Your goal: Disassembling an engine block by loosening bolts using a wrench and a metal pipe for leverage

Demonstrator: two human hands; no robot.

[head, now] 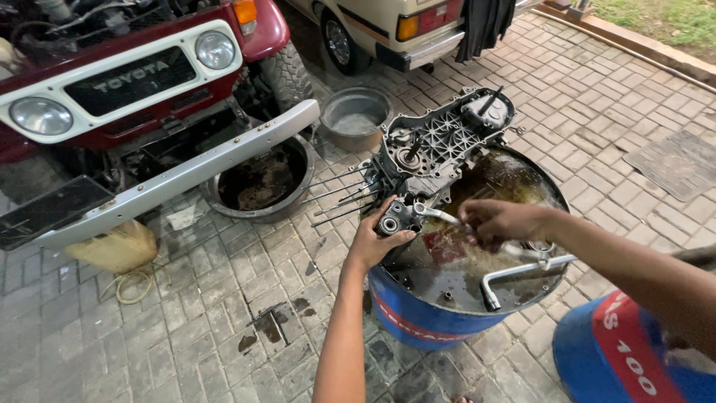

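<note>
Oily metal engine casing (440, 145) lies on the blue drum (425, 321), long axis running away; left hand (377, 239) grips its near end, right hand (498, 222) clasps a wrench (440, 216) beside it.

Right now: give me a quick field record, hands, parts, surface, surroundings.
left hand: gripping the near end of the engine casing
right hand: grip closed on a metal wrench set at the casing
surface: oily top of a blue drum
loose tool: bent socket wrench lying on the drum top
casing state: open, long studs sticking out leftward
nearby: red off-road vehicle, two metal basins on brick paving, second blue drum
</note>
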